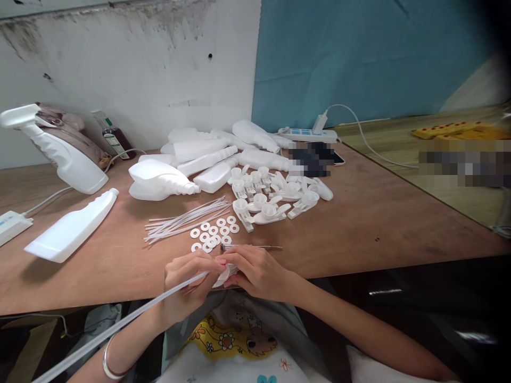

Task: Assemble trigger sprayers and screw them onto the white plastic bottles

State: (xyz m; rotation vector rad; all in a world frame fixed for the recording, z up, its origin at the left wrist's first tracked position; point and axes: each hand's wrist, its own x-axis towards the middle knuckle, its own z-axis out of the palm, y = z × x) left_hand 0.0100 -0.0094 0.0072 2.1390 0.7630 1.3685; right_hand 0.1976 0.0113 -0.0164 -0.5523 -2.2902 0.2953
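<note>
At the near edge of the desk (379,223), the left hand (187,284) pinched a long white tube (120,323) and the right hand (255,271) pinched what looked like a small white cap (224,275), fingertips meeting, just below the scattered washers (213,233) and straws (186,218).

On the table (379,223), washers (213,234) lie between tubes (187,218) at left and trigger heads (271,194) behind.
</note>
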